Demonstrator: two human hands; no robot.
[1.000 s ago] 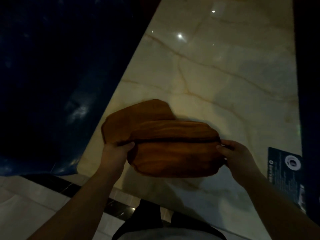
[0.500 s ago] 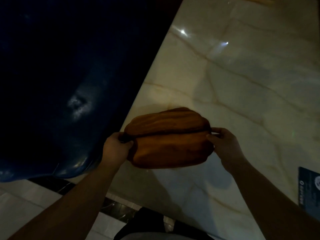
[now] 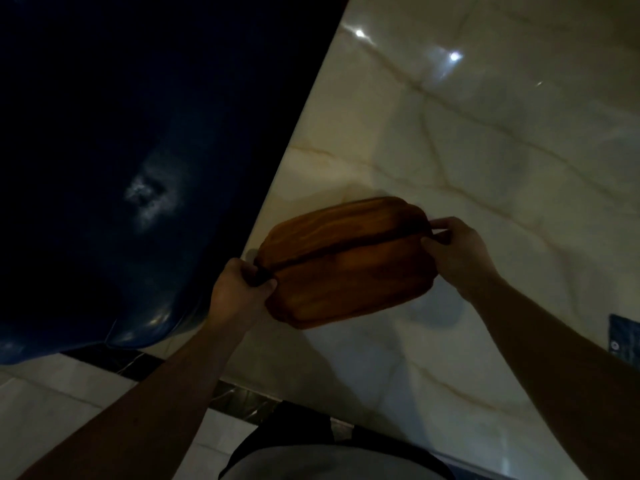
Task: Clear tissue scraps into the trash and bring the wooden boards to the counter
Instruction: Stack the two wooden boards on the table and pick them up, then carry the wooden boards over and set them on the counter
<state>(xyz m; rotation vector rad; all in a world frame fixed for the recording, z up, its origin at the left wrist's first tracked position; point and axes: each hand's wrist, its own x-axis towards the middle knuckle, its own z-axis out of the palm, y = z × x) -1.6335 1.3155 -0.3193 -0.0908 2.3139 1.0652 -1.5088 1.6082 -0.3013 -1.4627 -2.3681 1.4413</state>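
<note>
Your left hand (image 3: pixel 242 289) and right hand (image 3: pixel 457 247) each clamp one short end of the stacked wooden boards (image 3: pixel 346 261). Stack sits over the marble counter (image 3: pixel 502 168), near its left edge. Long axis runs hand to hand; set-down is straight below.

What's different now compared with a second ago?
The third board that stuck out behind on the left is now tucked into the wooden boards. The left hand and right hand still grip each end over the marble counter.
</note>
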